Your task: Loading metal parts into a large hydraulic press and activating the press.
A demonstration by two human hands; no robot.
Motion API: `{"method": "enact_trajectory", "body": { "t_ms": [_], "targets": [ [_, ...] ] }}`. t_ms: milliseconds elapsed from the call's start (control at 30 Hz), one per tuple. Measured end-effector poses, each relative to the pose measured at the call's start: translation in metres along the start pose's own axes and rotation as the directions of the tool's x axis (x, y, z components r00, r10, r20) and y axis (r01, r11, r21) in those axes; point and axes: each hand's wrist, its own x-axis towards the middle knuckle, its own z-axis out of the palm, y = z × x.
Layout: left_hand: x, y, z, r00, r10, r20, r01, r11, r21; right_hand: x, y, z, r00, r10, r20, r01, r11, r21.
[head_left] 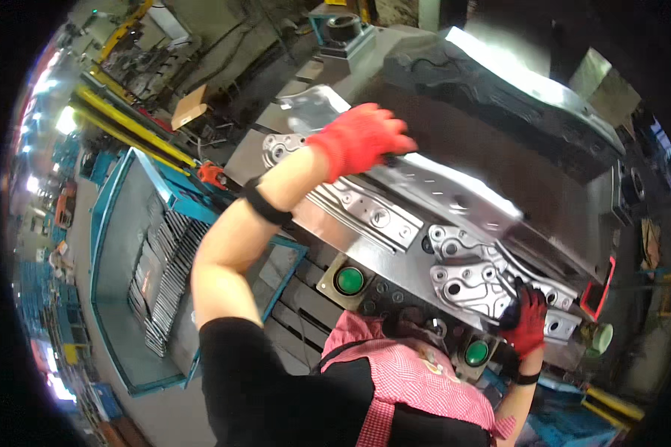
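Observation:
My left hand (361,141), in a red glove, reaches over the press bed with its fingers stretched out. Beside its fingertips lies the end of a long shiny formed metal piece (458,195); whether they touch it I cannot tell. Below the left wrist, a stamped metal strip with holes (380,217) lies along the bed's near edge. At the right, my right hand (528,320), also gloved in red with dark fingertips, is closed at the edge of a stamped metal bracket (466,289). More stamped parts lie around that hand, partly overlapping.
A large dark die block (492,127) fills the far side of the bed. Two green push buttons (349,281) (476,352) face me along the front. On the left stands a blue-edged bin (112,320) with stacked metal parts (168,268). A yellow guard rail (130,127) runs behind it.

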Motion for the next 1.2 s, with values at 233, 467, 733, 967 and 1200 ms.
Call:
{"method": "enact_trajectory", "body": {
  "t_ms": [233,467,733,967,1200],
  "targets": [
    [-0.052,-0.022,0.073,0.961,-0.119,0.25,0.09,0.988,0.123,0.002,0.003,-0.004,0.991,0.071,0.117,-0.067,0.997,-0.042],
    [-0.091,-0.04,0.147,0.981,-0.151,0.122,0.132,0.979,0.155,-0.007,-0.005,0.005,0.999,-0.034,0.035,0.034,0.999,-0.009],
    [-0.136,0.035,0.128,0.632,-0.688,-0.357,0.707,0.7,-0.099,0.038,-0.032,-0.08,0.92,-0.007,-0.391,-0.098,0.964,-0.247],
    [-0.139,0.049,0.135,0.599,-0.714,-0.361,0.691,0.69,-0.217,0.236,-0.063,-0.149,0.851,-0.261,-0.456,0.023,0.885,-0.464],
    [-0.193,0.063,0.165,0.489,-0.829,-0.27,0.8,0.55,-0.239,0.366,-0.075,-0.08,0.744,-0.369,-0.556,-0.103,0.76,-0.642]
  ]
}}
